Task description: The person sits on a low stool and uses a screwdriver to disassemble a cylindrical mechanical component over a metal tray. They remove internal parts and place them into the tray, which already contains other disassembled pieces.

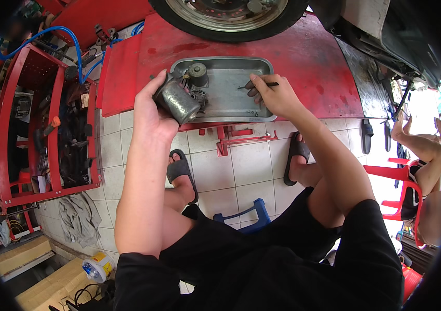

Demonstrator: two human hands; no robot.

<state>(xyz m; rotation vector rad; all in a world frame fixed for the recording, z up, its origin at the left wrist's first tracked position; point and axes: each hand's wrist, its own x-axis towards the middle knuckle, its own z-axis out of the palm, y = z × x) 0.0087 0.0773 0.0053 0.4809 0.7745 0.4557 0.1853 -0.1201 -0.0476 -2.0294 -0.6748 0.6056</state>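
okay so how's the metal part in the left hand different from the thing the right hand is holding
The metal part is bulky, rounded and dull grey; the thin tool is slim, dark and rod-like. The left hand grips the part with the whole hand at the edge of the metal tray, while the right hand pinches the tool in its fingertips over the tray. Both are held over the tray.

Soft, even daylight falls over my view; the far right glares white and blown out. The fisheye bends straight edges, dark corners frame everything, and the far left blurs.
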